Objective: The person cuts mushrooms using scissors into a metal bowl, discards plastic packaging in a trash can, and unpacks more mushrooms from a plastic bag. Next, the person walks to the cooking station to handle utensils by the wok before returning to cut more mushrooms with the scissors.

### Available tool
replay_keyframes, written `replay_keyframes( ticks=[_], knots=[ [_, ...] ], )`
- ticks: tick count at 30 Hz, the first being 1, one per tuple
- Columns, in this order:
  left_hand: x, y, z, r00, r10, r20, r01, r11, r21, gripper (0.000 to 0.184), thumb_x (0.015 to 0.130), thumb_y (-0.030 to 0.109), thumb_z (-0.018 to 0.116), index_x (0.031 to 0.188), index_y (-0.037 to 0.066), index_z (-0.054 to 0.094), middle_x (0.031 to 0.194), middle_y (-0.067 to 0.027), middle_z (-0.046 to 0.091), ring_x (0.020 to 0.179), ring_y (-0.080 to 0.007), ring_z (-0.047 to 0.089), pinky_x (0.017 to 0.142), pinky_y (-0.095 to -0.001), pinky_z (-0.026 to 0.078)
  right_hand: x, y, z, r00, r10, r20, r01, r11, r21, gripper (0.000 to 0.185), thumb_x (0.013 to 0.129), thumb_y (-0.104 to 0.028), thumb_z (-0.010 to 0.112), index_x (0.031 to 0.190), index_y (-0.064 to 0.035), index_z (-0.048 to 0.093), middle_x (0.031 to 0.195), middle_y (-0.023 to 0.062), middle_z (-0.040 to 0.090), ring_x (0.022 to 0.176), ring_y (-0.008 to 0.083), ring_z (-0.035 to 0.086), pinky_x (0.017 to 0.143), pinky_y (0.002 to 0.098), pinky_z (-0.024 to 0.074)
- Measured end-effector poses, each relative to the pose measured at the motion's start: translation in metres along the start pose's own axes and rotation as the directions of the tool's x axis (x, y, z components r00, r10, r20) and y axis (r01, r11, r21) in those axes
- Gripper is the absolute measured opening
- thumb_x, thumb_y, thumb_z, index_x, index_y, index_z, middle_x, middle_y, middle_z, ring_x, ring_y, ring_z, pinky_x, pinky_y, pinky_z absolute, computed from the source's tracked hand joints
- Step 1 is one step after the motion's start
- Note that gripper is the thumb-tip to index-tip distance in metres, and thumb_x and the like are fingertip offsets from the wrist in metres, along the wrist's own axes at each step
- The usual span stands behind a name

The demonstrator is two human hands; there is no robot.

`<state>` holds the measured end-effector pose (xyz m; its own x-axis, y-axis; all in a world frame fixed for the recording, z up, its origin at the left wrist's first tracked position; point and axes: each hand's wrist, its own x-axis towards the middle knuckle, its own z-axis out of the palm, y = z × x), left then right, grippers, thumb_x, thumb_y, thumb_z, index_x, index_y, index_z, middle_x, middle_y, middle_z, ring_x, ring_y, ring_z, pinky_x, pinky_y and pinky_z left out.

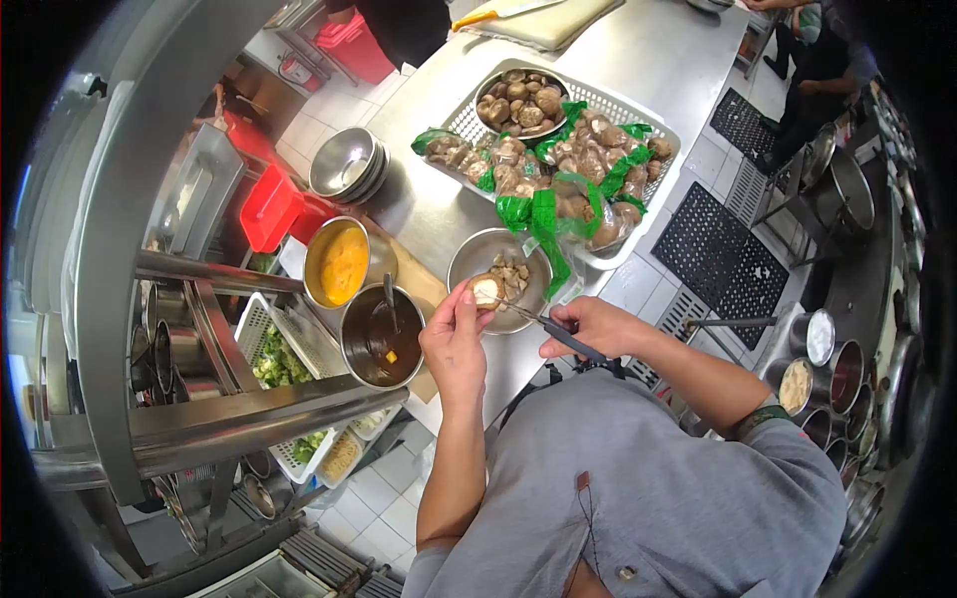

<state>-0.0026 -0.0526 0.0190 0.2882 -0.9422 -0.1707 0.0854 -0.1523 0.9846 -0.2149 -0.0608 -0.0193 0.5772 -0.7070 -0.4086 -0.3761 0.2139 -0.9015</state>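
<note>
My left hand (457, 339) pinches a mushroom (485, 290) with its pale underside turned up, over the near-left rim of a steel bowl (483, 249). Cut mushroom stems (514, 271) lie inside that bowl. In my right hand (598, 327) are scissors with dark grey handles (574, 342), their blades pointing left to the mushroom. Whether the blades are parted is too small to make out. Beyond the bowl, a white perforated basket (650, 110) carries bagged mushrooms (588, 159) with green tape and a steel bowl of loose mushrooms (520, 105).
To the left stand a pot of orange-yellow liquid (342, 264) and a pot of dark sauce (374, 334) with a spoon. Stacked steel bowls (344, 164) sit farther back. A knife (503, 14) rests on a cutting board (543, 28). Metal shelf rails (229, 424) run close on my left.
</note>
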Motion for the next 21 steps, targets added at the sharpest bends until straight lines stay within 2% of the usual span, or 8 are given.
replay_keyframes(
  ticks=[3, 9, 12, 15, 16, 19, 20, 21],
  knots=[
    [0.003, 0.003, 0.009, 0.999, -0.001, 0.037, 0.001, 1.000, -0.008, 0.034, 0.102, 0.017, 0.058, 0.124, -0.009, 0.063, 0.107, -0.0130, 0.071, 0.089, -0.0152, 0.068, 0.077, -0.0282, 0.058, -0.013, -0.004, -0.005, 0.999, 0.010, -0.049, -0.007, 0.998, 0.063, 0.055, 0.080, -0.052, 0.082, 0.066, -0.0060, 0.054, 0.059, -0.0014, 0.047, 0.058, 0.0106, 0.044, 0.054, 0.0314, 0.0353],
    [0.054, 0.025, 0.053, 0.992, 0.067, 0.107, -0.064, 0.998, -0.027, 0.039, 0.100, 0.026, 0.064, 0.123, -0.005, 0.063, 0.109, -0.0091, 0.069, 0.092, -0.0142, 0.066, 0.082, -0.0285, 0.056, -0.046, 0.026, -0.033, 0.995, 0.019, -0.101, -0.003, 0.986, 0.165, 0.046, 0.084, -0.043, 0.081, 0.070, -0.0071, 0.056, 0.059, -0.0034, 0.051, 0.054, 0.0073, 0.049, 0.049, 0.0271, 0.0389],
    [0.097, 0.045, 0.099, 0.963, 0.160, 0.219, -0.183, 0.979, 0.093, 0.037, 0.098, 0.025, 0.065, 0.120, -0.005, 0.065, 0.104, -0.0079, 0.071, 0.089, -0.0135, 0.066, 0.080, -0.0282, 0.054, -0.063, 0.027, -0.044, 0.999, 0.047, -0.020, -0.039, 0.952, 0.303, 0.036, 0.087, -0.035, 0.080, 0.077, -0.0067, 0.059, 0.061, -0.0040, 0.056, 0.052, 0.0053, 0.054, 0.047, 0.0230, 0.0413],
    [0.079, 0.059, 0.118, 0.818, 0.395, 0.418, -0.555, 0.732, 0.394, 0.030, 0.097, 0.022, 0.065, 0.116, -0.002, 0.068, 0.097, -0.0073, 0.072, 0.087, -0.0128, 0.066, 0.078, -0.0290, 0.054, -0.079, 0.040, -0.059, 1.000, -0.009, 0.002, 0.008, 0.940, 0.341, 0.036, 0.087, -0.035, 0.079, 0.079, -0.0065, 0.059, 0.061, -0.0035, 0.055, 0.052, 0.0056, 0.055, 0.047, 0.0229, 0.0415],
    [0.075, 0.046, 0.122, 0.754, 0.362, 0.549, -0.593, 0.735, 0.329, 0.023, 0.095, 0.019, 0.065, 0.107, 0.000, 0.071, 0.089, -0.0068, 0.072, 0.081, -0.0127, 0.066, 0.074, -0.0288, 0.052, -0.084, 0.046, -0.064, 0.999, -0.030, 0.019, 0.021, 0.924, 0.381, 0.036, 0.087, -0.035, 0.080, 0.079, -0.0064, 0.059, 0.061, -0.0033, 0.056, 0.051, 0.0057, 0.055, 0.047, 0.0229, 0.0415],
    [0.068, 0.030, 0.128, 0.717, 0.141, 0.683, -0.639, 0.526, 0.562, 0.021, 0.094, 0.019, 0.066, 0.099, 0.000, 0.072, 0.091, -0.0163, 0.073, 0.083, -0.0228, 0.071, 0.073, -0.0356, 0.053, -0.093, 0.073, -0.062, 0.999, -0.051, 0.016, 0.037, 0.876, 0.481, 0.034, 0.087, -0.034, 0.080, 0.083, -0.0058, 0.061, 0.062, -0.0027, 0.057, 0.053, 0.0063, 0.055, 0.047, 0.0232, 0.0419],
    [0.067, 0.033, 0.130, 0.786, -0.053, 0.615, -0.425, 0.677, 0.601, 0.025, 0.090, 0.024, 0.071, 0.095, -0.001, 0.072, 0.086, -0.0159, 0.072, 0.079, -0.0237, 0.070, 0.070, -0.0364, 0.052, -0.093, 0.078, -0.063, 0.998, -0.052, -0.022, 0.056, 0.866, 0.496, 0.034, 0.087, -0.034, 0.080, 0.083, -0.0057, 0.061, 0.062, -0.0026, 0.057, 0.053, 0.0064, 0.056, 0.048, 0.0233, 0.0420],
    [0.069, 0.029, 0.130, 0.764, -0.038, 0.644, -0.459, 0.670, 0.583, 0.025, 0.090, 0.024, 0.072, 0.095, -0.001, 0.072, 0.082, -0.0132, 0.070, 0.075, -0.0207, 0.068, 0.067, -0.0345, 0.051, -0.093, 0.082, -0.063, 0.997, -0.052, -0.062, 0.076, 0.856, 0.511, 0.033, 0.088, -0.033, 0.079, 0.084, -0.0056, 0.061, 0.063, -0.0026, 0.057, 0.053, 0.0065, 0.056, 0.048, 0.0233, 0.0420]
  ],
)
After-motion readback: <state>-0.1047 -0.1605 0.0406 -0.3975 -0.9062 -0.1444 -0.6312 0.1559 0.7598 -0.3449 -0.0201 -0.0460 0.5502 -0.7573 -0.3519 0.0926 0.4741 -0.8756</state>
